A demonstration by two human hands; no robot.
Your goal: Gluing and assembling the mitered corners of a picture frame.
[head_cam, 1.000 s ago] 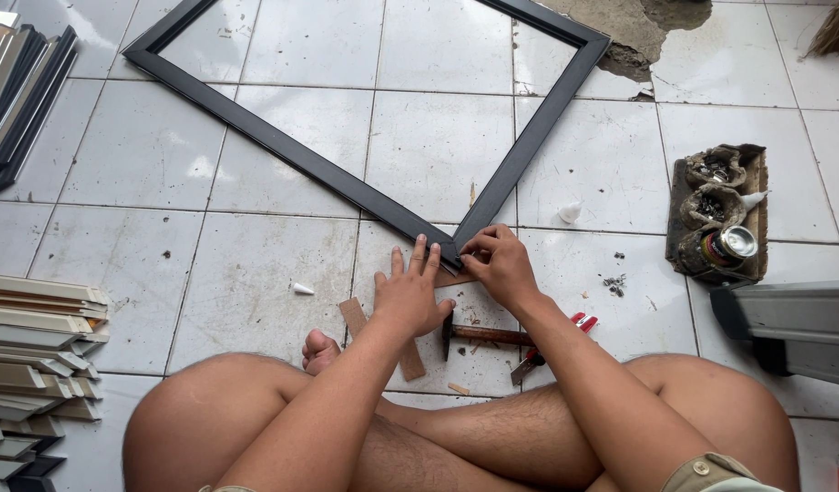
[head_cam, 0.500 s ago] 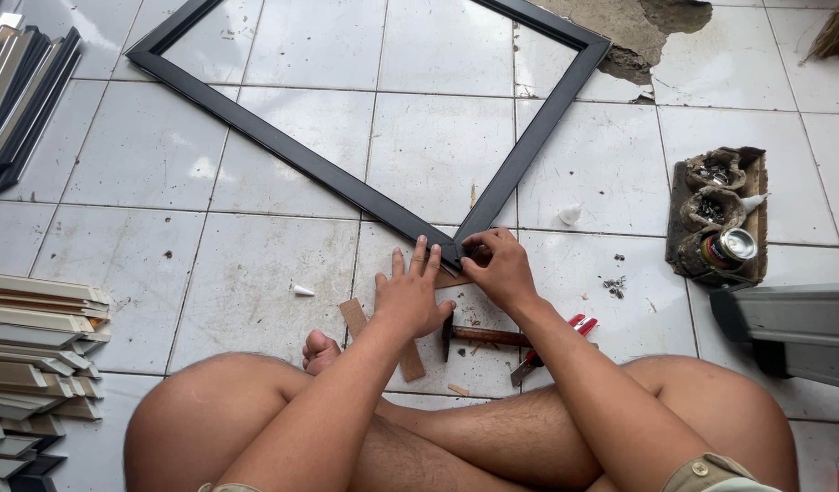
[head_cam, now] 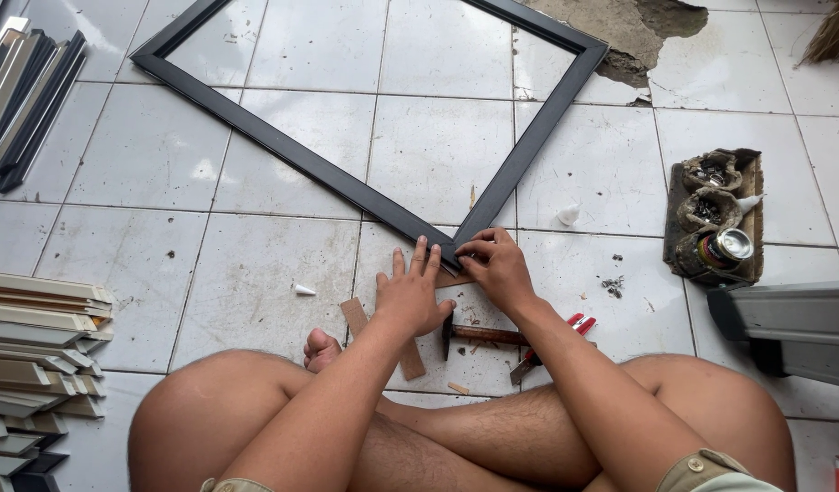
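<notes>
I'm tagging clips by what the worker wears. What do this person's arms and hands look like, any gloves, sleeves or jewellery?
Both arms are bare from wrist to above the elbow. The left hand and the right hand have no gloves, and no rings, watch or bracelets show. Near the bottom edge, the hems of short khaki sleeves appear, the right one with a small button. The forearms carry fine dark hair.

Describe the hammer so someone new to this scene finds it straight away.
Start at the black frame on the tiled floor and follow it to the corner under both hands. Just below the right hand lies the hammer: a brown wooden handle with a dark head, unlike the red-handled pliers beside it.
</notes>
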